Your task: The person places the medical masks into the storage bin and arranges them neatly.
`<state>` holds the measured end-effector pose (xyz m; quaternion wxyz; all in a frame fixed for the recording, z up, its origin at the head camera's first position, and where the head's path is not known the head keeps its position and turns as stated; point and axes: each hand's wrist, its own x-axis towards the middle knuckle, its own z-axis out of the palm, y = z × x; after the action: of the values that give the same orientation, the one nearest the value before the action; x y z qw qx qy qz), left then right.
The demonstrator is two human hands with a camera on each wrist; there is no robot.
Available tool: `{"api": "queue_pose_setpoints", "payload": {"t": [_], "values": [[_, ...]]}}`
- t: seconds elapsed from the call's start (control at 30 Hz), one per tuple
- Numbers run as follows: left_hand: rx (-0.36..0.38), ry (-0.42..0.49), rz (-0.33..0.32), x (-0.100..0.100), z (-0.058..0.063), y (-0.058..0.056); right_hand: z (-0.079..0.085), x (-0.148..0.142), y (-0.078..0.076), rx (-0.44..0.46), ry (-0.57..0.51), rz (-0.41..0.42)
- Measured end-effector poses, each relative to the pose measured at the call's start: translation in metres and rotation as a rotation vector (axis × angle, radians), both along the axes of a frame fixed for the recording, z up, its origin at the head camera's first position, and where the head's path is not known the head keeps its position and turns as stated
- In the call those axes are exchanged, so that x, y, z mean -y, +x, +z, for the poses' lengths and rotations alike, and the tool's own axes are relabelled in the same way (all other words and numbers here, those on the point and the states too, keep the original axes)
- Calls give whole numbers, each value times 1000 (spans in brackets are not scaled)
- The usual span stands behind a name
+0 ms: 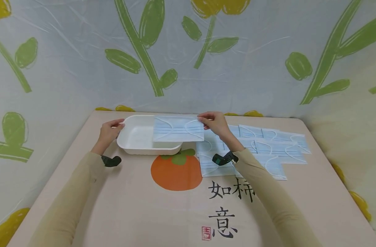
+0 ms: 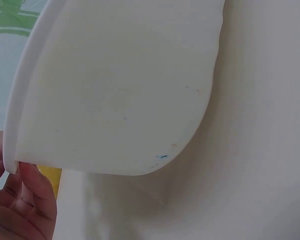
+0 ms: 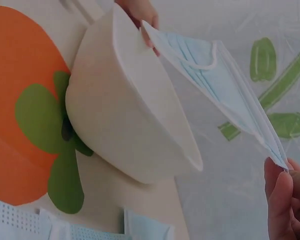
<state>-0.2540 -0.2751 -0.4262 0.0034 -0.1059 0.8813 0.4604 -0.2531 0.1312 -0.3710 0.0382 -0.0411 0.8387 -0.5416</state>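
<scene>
Above one white, rounded rectangular plastic tray (image 1: pixel 137 133), one light-blue, pleated disposable mask (image 1: pixel 178 129) is pinched by its edge in a person's right hand (image 1: pixel 217 124), seemingly to keep it flat; the left hand (image 1: pixel 107 134) grips the tray's rim, apparently steadying it. More light-blue masks (image 1: pixel 275 148), too overlapped to count, lie on the beige table (image 1: pixel 123 206).

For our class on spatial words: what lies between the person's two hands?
Between the left hand and right hand, the head view shows a white tray, partly hidden by a blue mask.
</scene>
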Motion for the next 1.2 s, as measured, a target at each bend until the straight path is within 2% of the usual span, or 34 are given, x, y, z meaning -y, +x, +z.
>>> {"api": "queue_pose_setpoints", "payload": {"t": [0.63,0.8,1.2], "values": [[3,10,8,-1,0,0,-1,47,-7,29,-157,53],[7,10,9,0,-1,1,-2,56,-11,38,-175,61],[7,14,13,-1,-2,-1,-7,77,-17,23,-145,86]]}}
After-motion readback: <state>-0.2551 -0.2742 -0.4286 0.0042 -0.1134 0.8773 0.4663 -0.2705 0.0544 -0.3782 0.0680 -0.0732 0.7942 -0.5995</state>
